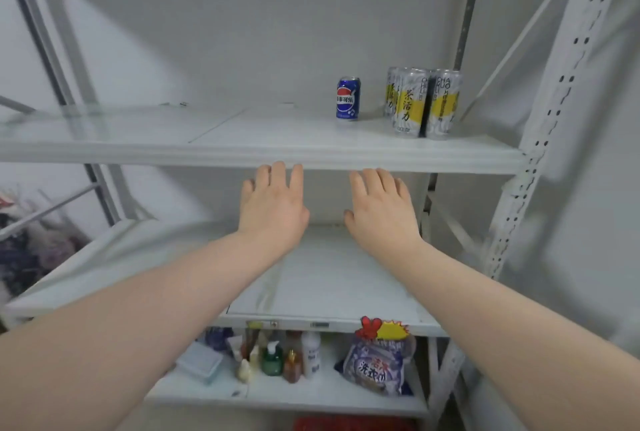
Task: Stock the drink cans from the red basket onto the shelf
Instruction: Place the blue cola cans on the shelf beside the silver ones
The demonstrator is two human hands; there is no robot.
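Head view: cola can [348, 98] and tea cans [408, 105] upright on shelf [242, 134], likely rigid, slick, best gripped mid-wall; left hand [273, 204], right hand [381, 207] below shelf, spread, empty.

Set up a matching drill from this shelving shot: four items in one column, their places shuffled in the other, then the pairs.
Items
1. blue can
2. yellow-and-white cans
3. green pump bottle
4. blue-and-white bag

Places
A. lowest shelf, among small bottles
B. upper shelf, far right, grouped
C. lowest shelf, right of the bottles
D. upper shelf, alone, left of the other cans

Pairs: 1-D, 2-B, 3-A, 4-C
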